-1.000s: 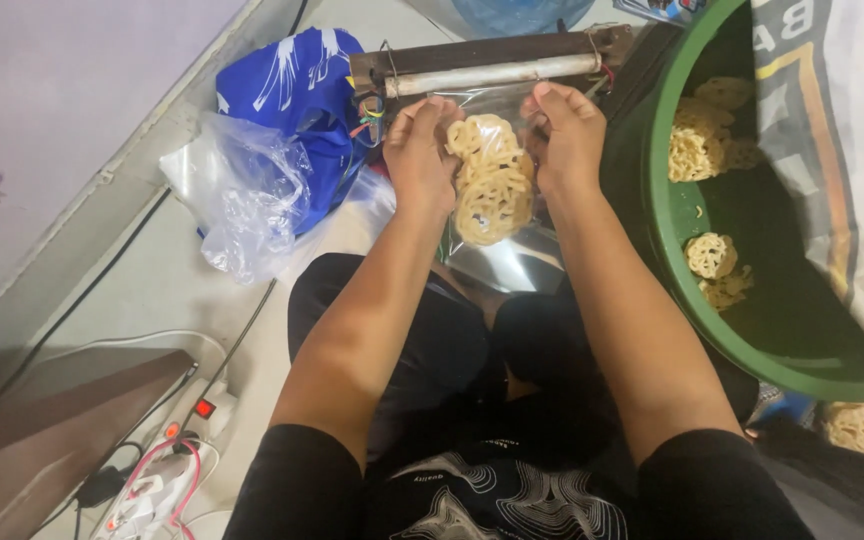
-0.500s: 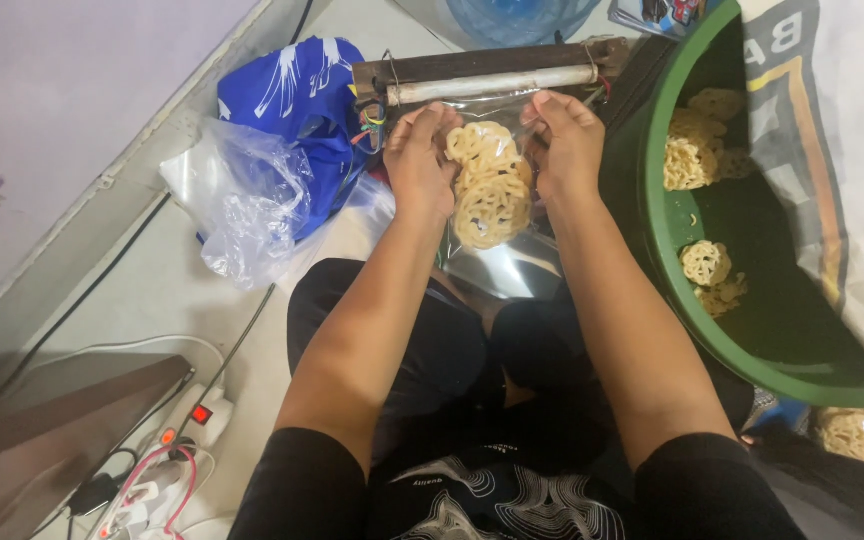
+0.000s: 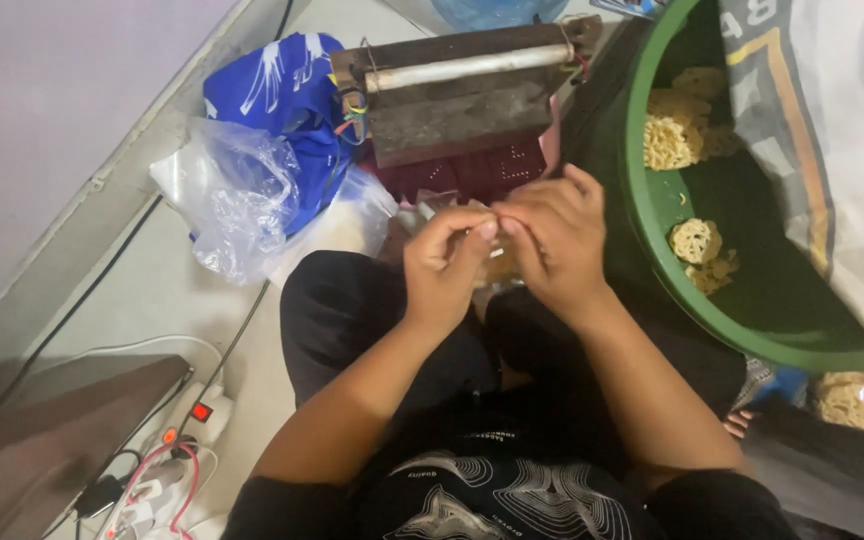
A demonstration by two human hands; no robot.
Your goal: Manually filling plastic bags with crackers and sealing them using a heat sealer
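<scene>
A pale tiled floor [image 3: 142, 300] meets a light lilac wall [image 3: 42, 110] along the left. A dark wooden board [image 3: 42, 430] lies at the floor's lower-left corner. Lighting is soft, even.

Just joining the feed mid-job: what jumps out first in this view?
Dead centre, the left hand and right hand meet fingertip to fingertip, pinching a clear bag of yellow crackers over the lap. To the right, a big green tub holds more loose lattice crackers. Just beyond the hands stands a worn sealing press, with crumpled blue and clear plastic bags at its left.
</scene>
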